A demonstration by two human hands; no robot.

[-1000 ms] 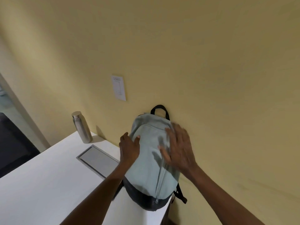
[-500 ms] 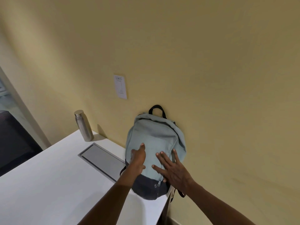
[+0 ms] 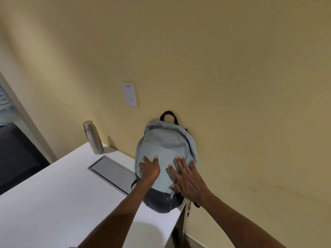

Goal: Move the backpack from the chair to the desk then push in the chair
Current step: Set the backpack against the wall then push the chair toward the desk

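We see the white tabletop (image 3: 53, 203) ending at its right edge just under the backpack (image 3: 164, 151), and the dark bottom of the bag comes very near to this edge. A strap hangs down over the edge, beside the yellow wall (image 3: 232, 86). The backpack stands on the tabletop and leans with its back on the wall, its black handle up. To the left of the bag there is much free surface, with only a flat grey panel (image 3: 111, 170) set in the tabletop and a metal bottle (image 3: 93, 137) standing near the wall.

Both our arms reach forward from below. Our left hand (image 3: 150, 170) lies flat on the left part of the front pocket, fingers together and pointing up. Our right hand (image 3: 188, 179) lies flat on the right part, fingers spread, just above the zipper pull. Neither hand is clenched or grasps anything; the palms only press against the cloth. A white plate (image 3: 130, 94) is on the wall above.
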